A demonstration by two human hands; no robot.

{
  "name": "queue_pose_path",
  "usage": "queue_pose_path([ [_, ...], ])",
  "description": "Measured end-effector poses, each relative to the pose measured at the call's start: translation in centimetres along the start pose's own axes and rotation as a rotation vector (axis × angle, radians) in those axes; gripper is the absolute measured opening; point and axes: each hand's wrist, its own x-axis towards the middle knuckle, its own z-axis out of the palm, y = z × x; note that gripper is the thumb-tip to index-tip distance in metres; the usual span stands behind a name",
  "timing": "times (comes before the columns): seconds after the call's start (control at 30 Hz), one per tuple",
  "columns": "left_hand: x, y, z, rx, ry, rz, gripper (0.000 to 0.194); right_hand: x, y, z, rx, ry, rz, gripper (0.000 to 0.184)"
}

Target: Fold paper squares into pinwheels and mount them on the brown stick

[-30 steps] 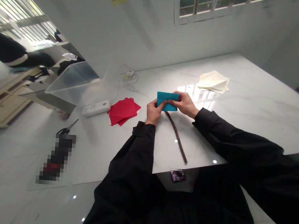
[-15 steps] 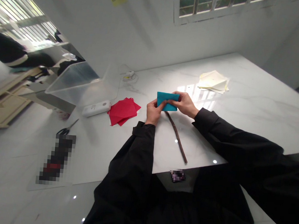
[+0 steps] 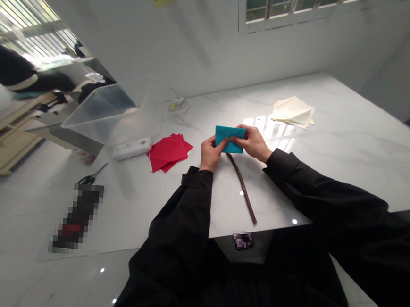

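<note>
A folded piece of teal paper (image 3: 229, 139) sits between my hands, just above the white marble table (image 3: 295, 179). My left hand (image 3: 210, 155) pinches its left end, with the thumb lying across the front. My right hand (image 3: 253, 143) grips the right end, fingers over the top edge. Below the paper, a thin brown twig (image 3: 242, 187) lies slanted on the marble, apart from both hands. To the left of my left hand is a small stack of red paper squares (image 3: 167, 153).
A transparent plastic bin (image 3: 112, 115) stands at the table's far left. A white oblong device (image 3: 132, 148) lies next to the red paper. Cream paper sheets (image 3: 292, 111) lie at the back right. Black-handled scissors (image 3: 91, 176) lie near the left edge beside a pixelated object (image 3: 77, 219).
</note>
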Motion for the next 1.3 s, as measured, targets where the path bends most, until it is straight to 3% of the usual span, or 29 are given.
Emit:
queue_pose_path([
  [0.47,0.1,-0.4,-0.3,-0.007,0.024,-0.013,0.049,0.2,1.1,0.1,0.002,-0.031,0.026,0.033],
  [0.87,0.2,-0.3,-0.3,-0.083,-0.037,-0.070,0.051,0.2,0.6,-0.3,0.089,-0.052,0.073,0.038],
  [1.13,0.8,0.2,-0.7,-0.096,0.108,-0.128,0.056,1.3,-0.2,-2.3,0.221,-0.041,0.126,0.048],
  [1.3,0.3,0.6,-1.4,0.139,0.148,-0.051,0.039,1.3,0.2,-3.5,0.355,-0.054,0.247,0.056],
])
